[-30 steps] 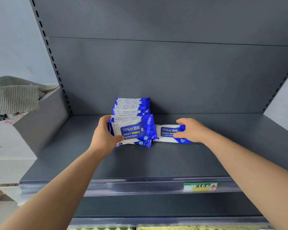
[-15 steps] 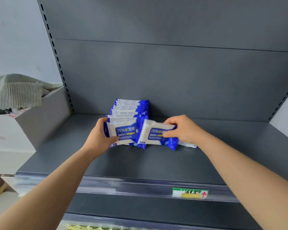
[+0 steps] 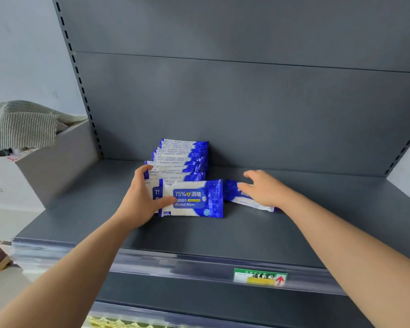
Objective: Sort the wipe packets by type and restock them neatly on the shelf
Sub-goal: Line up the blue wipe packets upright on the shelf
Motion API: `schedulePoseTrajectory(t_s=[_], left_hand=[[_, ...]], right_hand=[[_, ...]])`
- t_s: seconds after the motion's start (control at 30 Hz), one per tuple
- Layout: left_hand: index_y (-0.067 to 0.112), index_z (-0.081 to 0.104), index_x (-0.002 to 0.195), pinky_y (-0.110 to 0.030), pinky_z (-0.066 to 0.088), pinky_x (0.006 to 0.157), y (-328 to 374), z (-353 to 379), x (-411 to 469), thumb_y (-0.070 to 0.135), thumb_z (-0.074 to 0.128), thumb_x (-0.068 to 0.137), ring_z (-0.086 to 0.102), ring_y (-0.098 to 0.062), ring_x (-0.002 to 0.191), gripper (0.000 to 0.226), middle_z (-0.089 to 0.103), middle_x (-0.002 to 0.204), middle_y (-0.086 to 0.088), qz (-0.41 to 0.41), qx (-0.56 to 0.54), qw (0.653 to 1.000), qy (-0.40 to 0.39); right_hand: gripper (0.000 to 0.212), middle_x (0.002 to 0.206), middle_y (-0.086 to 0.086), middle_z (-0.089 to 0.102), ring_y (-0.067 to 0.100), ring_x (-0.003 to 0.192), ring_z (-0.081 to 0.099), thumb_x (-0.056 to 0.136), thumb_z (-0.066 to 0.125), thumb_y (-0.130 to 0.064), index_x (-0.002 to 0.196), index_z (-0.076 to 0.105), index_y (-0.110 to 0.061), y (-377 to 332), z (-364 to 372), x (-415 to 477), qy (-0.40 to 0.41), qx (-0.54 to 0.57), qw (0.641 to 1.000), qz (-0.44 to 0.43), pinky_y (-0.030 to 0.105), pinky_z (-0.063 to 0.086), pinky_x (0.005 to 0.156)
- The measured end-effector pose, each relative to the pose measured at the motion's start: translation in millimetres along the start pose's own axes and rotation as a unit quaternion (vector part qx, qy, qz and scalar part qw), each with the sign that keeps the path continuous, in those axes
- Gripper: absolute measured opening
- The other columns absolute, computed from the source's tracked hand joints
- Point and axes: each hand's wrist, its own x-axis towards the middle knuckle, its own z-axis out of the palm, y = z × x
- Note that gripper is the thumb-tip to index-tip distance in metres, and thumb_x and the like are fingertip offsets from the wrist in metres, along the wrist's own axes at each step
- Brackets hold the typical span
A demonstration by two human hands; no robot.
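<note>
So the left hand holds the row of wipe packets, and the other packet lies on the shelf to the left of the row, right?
Not quite. The head view shows the loose packet lying on the shelf to the right of the row of packets, not the left, under the open right hand. The left hand does hold the row.

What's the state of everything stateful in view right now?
Packet row: upright, lined up from back panel forward.
Front packet: upright, label forward, offset right of the row.
Loose packet: lying flat, right of the row.
Left grip: clasps the row's front, thumb on front packet.
Right grip: open, fingers spread over loose packet; contact unclear.
Striped cloth: draped over a box.
</note>
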Motion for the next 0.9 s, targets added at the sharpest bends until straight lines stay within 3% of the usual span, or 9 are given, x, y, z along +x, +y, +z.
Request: schedulePoseTrajectory(t_s=[0.07,0.17,0.3,0.4,0.5,0.6,0.77,0.83,0.9], left_hand=[[0.023,0.025,0.138,-0.015,0.047,0.065,1.0,0.6,0.0,0.022,0.083,0.071,0.059,-0.011,0.091,0.089,0.046,0.124,0.004,0.000,0.001,1.000,-0.001],[0.024,0.024,0.138,-0.010,0.044,0.057,1.1,1.6,-0.9,0.019,0.080,0.074,0.058,-0.004,0.083,0.085,0.044,0.121,0.007,-0.001,0.001,1.000,-0.004],[0.025,0.023,0.138,-0.014,0.048,0.060,-1.4,2.7,-0.9,0.020,0.080,0.074,0.058,-0.010,0.093,0.086,0.045,0.123,0.006,-0.003,-0.008,1.000,-0.006],[0.025,0.023,0.138,-0.016,0.049,0.063,-3.1,3.5,-0.5,0.019,0.080,0.074,0.060,-0.013,0.096,0.087,0.046,0.128,0.003,-0.003,-0.022,1.000,-0.007],[0.026,0.022,0.139,-0.023,0.052,0.073,-5.6,4.8,0.3,0.019,0.081,0.073,0.061,-0.015,0.101,0.089,0.046,0.135,0.000,-0.001,-0.029,1.000,-0.007],[0.027,0.019,0.142,-0.023,0.053,0.074,-7.1,5.5,0.8,0.017,0.078,0.076,0.060,-0.016,0.107,0.089,0.044,0.139,-0.001,-0.003,-0.039,0.999,-0.021],[0.031,0.007,0.147,-0.024,0.054,0.084,-6.2,4.2,-5.8,0.011,0.064,0.089,0.057,-0.013,0.116,0.084,0.043,0.142,0.004,0.013,-0.126,0.990,-0.056],[0.041,0.008,0.142,-0.038,0.054,0.093,-3.8,0.0,-10.7,0.020,0.066,0.088,0.058,-0.013,0.117,0.081,0.046,0.140,0.005,0.009,-0.167,0.983,-0.073],[0.058,0.011,0.130,-0.045,0.050,0.098,-0.4,-4.4,-15.1,0.043,0.083,0.066,0.055,-0.014,0.121,0.098,0.046,0.140,0.008,0.016,-0.154,0.985,-0.077]], right_hand=[[0.051,0.140,0.013,0.047,0.029,0.126,0.046,0.097,0.046,-0.036,0.137,0.042,-0.004,13.6,0.5,0.1,-0.017,-0.027,0.999,0.023,0.039,0.039,0.103],[0.055,0.137,0.011,0.051,0.028,0.119,0.053,0.090,0.062,-0.031,0.137,0.045,-0.008,20.1,0.8,-0.3,-0.015,0.022,0.999,0.044,0.036,0.043,0.098],[0.031,0.091,0.020,0.069,0.025,0.072,0.062,0.083,0.069,-0.020,0.102,0.062,0.003,21.6,-12.6,-8.3,-0.028,0.147,0.987,0.063,0.034,0.046,0.067],[0.013,0.097,0.007,0.072,0.017,0.079,0.065,0.085,0.066,-0.013,0.097,0.065,-0.009,18.3,-24.7,-21.7,0.016,0.294,0.955,0.047,0.035,0.051,0.078],[0.012,0.091,-0.003,0.068,0.010,0.068,0.055,0.088,0.063,-0.011,0.100,0.063,-0.015,11.1,-26.5,-36.6,0.019,0.397,0.917,0.024,0.023,0.042,0.063],[0.009,0.083,0.006,0.069,0.013,0.062,0.058,0.088,0.063,-0.003,0.094,0.063,-0.009,-1.8,-13.8,-46.1,-0.018,0.486,0.873,0.043,0.023,0.049,0.057],[0.020,0.096,0.020,0.071,0.024,0.075,0.071,0.083,0.067,0.004,0.102,0.063,0.003,-25.7,24.5,-50.5,-0.040,0.550,0.827,0.108,0.031,0.060,0.068],[0.024,0.096,0.019,0.072,0.023,0.075,0.071,0.081,0.070,0.003,0.104,0.063,0.004,-37.5,37.3,-49.3,-0.043,0.557,0.821,0.118,0.030,0.060,0.069],[0.029,0.089,0.015,0.072,0.019,0.069,0.068,0.076,0.078,-0.003,0.102,0.065,0.002,-49.8,49.7,-47.6,-0.037,0.517,0.846,0.124,0.027,0.059,0.065]])
